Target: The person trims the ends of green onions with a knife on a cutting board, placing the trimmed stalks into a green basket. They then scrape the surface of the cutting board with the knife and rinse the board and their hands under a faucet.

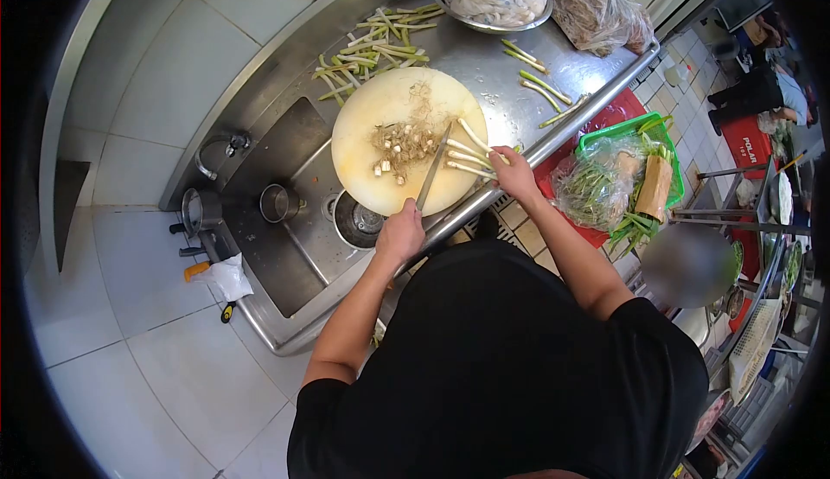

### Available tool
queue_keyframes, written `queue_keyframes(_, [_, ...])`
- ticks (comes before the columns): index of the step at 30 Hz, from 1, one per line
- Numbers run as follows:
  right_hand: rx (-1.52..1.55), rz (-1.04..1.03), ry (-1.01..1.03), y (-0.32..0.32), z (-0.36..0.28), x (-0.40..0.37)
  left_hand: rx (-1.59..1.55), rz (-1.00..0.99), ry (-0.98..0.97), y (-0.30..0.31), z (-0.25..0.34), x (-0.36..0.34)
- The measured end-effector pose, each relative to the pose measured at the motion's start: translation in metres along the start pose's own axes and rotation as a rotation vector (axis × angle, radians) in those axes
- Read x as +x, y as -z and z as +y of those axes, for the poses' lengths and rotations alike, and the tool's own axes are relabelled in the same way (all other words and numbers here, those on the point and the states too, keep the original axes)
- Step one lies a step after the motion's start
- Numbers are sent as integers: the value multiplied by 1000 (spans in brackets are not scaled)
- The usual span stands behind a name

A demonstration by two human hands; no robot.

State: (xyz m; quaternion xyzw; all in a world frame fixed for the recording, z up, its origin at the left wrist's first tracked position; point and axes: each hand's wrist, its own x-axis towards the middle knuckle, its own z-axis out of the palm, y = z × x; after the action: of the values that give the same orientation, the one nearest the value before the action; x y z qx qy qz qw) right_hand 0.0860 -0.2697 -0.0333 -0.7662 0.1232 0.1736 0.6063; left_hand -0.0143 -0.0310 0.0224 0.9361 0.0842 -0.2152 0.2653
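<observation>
A long stainless steel counter (484, 68) with a sunken sink basin (285, 159) is seen in front of the person. A round cream plastic cutting board (380, 107) is laid on it, partly overhanging the basin. Beyond the board, a shallow metal bowl (484, 26) of pale contents and a crumpled clear plastic bag (596, 8) are set at the far end. A green plastic basket (631, 124) of bagged greens is placed well to the right, off the counter. A heap of trimmed green stalks (372, 47) is spread just past the board.

A long steel knife (432, 172) is gripped at its handle by the left hand (400, 235), fingers wrapped fully closed. Its long axis runs away from the body, the tip tilted slightly rightward over the board. A few white-and-green scallion stalks (467, 155) are pinned at the board's right edge by the right hand (514, 175), fingers curled down on them. Their pale ends are pointed toward the blade. A small pile of cut root ends (402, 142) is left just beside the blade.
</observation>
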Motion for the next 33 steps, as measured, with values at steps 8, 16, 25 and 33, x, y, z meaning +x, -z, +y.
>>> queue_keyframes(8, [186, -46, -87, 8, 12, 3, 28, -8, 18, 8, 7, 7])
queue_keyframes(16, [295, 52, -189, 11, 7, -16, -20, -13, 14, 7, 4, 4])
queue_keyframes(25, [-646, -47, 371, 15, -9, -22, 86, -49, -41, -2, 1, 8])
queue_keyframes(33, [-1001, -123, 413, 4, -19, -20, 81, -78, -70, 6, -1, 12])
